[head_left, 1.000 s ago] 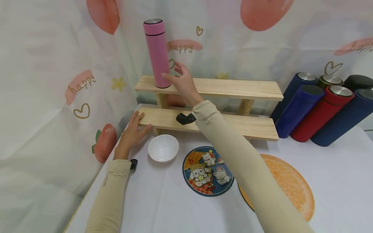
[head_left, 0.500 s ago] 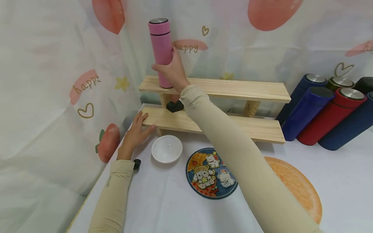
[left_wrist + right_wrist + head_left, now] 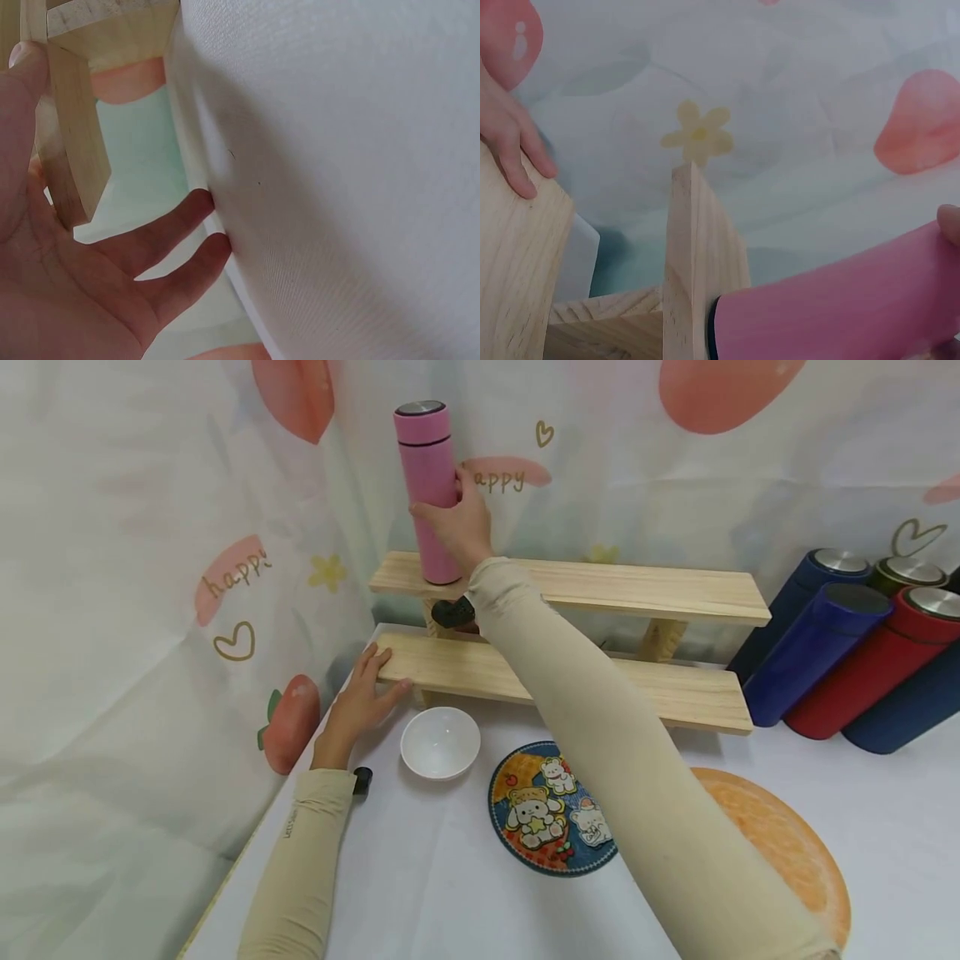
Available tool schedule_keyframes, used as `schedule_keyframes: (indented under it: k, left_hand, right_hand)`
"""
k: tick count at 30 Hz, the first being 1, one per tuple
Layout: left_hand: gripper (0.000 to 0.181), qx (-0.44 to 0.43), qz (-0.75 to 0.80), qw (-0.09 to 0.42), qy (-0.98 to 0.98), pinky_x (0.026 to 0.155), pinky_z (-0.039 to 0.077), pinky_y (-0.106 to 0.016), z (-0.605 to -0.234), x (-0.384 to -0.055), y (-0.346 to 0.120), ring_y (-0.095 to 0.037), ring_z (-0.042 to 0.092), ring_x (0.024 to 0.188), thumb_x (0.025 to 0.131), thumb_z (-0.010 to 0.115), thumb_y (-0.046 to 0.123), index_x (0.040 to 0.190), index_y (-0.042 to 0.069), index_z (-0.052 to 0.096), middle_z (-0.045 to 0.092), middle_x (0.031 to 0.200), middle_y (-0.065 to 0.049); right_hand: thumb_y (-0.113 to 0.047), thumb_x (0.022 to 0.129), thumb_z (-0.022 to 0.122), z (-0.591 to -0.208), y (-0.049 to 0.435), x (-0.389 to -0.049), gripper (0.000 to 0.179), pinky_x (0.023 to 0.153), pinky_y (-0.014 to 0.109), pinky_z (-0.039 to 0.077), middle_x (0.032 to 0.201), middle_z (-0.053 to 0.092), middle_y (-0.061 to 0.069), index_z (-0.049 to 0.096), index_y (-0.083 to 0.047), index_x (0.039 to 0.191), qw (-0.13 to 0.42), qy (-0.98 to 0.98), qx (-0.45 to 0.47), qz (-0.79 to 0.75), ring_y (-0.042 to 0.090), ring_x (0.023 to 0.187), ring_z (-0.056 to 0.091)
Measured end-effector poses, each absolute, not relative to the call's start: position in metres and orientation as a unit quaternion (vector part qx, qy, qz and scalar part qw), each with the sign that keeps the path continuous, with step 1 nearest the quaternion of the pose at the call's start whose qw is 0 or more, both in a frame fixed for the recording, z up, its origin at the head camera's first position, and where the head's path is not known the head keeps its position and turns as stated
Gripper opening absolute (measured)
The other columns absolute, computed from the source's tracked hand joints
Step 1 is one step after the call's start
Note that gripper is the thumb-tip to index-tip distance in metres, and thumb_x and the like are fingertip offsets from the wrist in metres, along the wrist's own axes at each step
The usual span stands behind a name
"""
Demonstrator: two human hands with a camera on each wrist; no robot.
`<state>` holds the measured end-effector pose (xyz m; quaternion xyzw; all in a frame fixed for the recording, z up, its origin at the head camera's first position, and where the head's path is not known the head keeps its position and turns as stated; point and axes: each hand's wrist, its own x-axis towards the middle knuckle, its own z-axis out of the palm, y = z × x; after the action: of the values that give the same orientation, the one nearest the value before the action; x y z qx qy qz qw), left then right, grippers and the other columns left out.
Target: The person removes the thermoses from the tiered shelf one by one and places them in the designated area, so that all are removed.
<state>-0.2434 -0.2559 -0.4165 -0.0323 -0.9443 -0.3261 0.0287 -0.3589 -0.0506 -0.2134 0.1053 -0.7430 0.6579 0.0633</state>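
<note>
A pink thermos bottle [image 3: 431, 485] with a silver lid stands on the upper board [image 3: 637, 587] of a wooden two-tier shelf, near its left end. My right hand [image 3: 461, 522] holds the bottle round its middle, thumb on the front; its other fingers are partly hidden behind. In the right wrist view the base of the bottle [image 3: 832, 300] meets the board. My left hand [image 3: 360, 702] rests on the left end of the lower board [image 3: 465, 668], thumb along the front edge. In the left wrist view two fingers [image 3: 176, 274] stretch down to the white tabletop edge.
A white bowl [image 3: 440, 743] stands before the shelf. Right of it lie a round cartoon mat [image 3: 525, 852] and an orange round mat [image 3: 787, 843], partly under my right arm. Several thermos bottles, among them a red one [image 3: 877, 660], lean at the shelf's right end.
My right hand has gone from touching the bottle's lower part with the thumb to gripping it higher up. The left hand stays on the lower board. The head view has shifted slightly left.
</note>
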Motion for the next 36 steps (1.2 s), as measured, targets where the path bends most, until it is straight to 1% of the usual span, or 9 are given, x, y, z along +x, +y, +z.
schedule_keyframes:
  k: [5, 11, 17, 22, 28, 36]
  left_hand:
    - [0.085, -0.032, -0.318, 0.031, -0.947, 0.117, 0.032, -0.069, -0.415, -0.242, -0.258, -0.048, 0.029, 0.156, 0.106, 0.062, 0.055, 0.171, 0.016, 0.025, 0.006, 0.18, -0.005]
    - [0.085, -0.031, -0.315, 0.024, -0.948, 0.118, 0.03, -0.069, -0.415, -0.242, -0.259, -0.047, 0.027, 0.157, 0.106, 0.062, 0.055, 0.172, 0.016, 0.024, 0.005, 0.18, -0.005]
    - [0.085, -0.041, -0.313, 0.028, -0.948, 0.118, 0.03, -0.069, -0.417, -0.244, -0.259, -0.047, 0.026, 0.157, 0.106, 0.062, 0.054, 0.171, 0.014, 0.025, 0.006, 0.18, -0.007]
    - [0.085, -0.043, -0.313, 0.028, -0.948, 0.119, 0.029, -0.07, -0.416, -0.247, -0.259, -0.048, 0.026, 0.157, 0.106, 0.061, 0.057, 0.171, 0.016, 0.025, 0.006, 0.18, -0.007]
    - [0.085, -0.038, -0.314, 0.021, -0.948, 0.119, 0.029, -0.07, -0.416, -0.248, -0.26, -0.048, 0.025, 0.157, 0.106, 0.059, 0.057, 0.172, 0.015, 0.023, 0.005, 0.18, -0.007]
    - [0.086, -0.041, -0.318, 0.022, -0.947, 0.119, 0.029, -0.069, -0.418, -0.251, -0.261, -0.049, 0.026, 0.156, 0.106, 0.059, 0.057, 0.171, 0.014, 0.024, 0.006, 0.18, -0.007]
  right_hand:
    - [-0.016, 0.093, 0.084, -0.214, -0.052, -0.358, 0.077, 0.1, 0.025, 0.048, 0.143, 0.062, 0.002, 0.046, -0.018, 0.16, 0.081, -0.727, 0.117, 0.671, 0.014, 0.123, 0.061]
    - [-0.018, 0.091, 0.085, -0.216, -0.051, -0.349, 0.078, 0.1, 0.026, 0.049, 0.14, 0.063, 0.002, 0.049, -0.02, 0.159, 0.088, -0.726, 0.117, 0.672, 0.014, 0.122, 0.061]
    - [-0.018, 0.09, 0.085, -0.218, -0.046, -0.337, 0.077, 0.096, 0.029, 0.052, 0.137, 0.063, 0.004, 0.05, -0.019, 0.159, 0.098, -0.714, 0.138, 0.679, 0.017, 0.119, 0.063]
    - [-0.019, 0.091, 0.085, -0.218, -0.041, -0.325, 0.077, 0.095, 0.033, 0.054, 0.136, 0.062, 0.003, 0.05, -0.021, 0.16, 0.095, -0.69, 0.155, 0.701, 0.018, 0.116, 0.063]
    - [-0.014, 0.092, 0.083, -0.222, -0.034, -0.313, 0.075, 0.098, 0.036, 0.053, 0.136, 0.062, 0.005, 0.051, -0.019, 0.159, 0.096, -0.674, 0.168, 0.713, 0.019, 0.12, 0.061]
    - [-0.015, 0.091, 0.083, -0.231, -0.019, -0.299, 0.075, 0.1, 0.038, 0.053, 0.137, 0.061, 0.006, 0.051, -0.016, 0.158, 0.11, -0.653, 0.185, 0.726, 0.021, 0.122, 0.06]
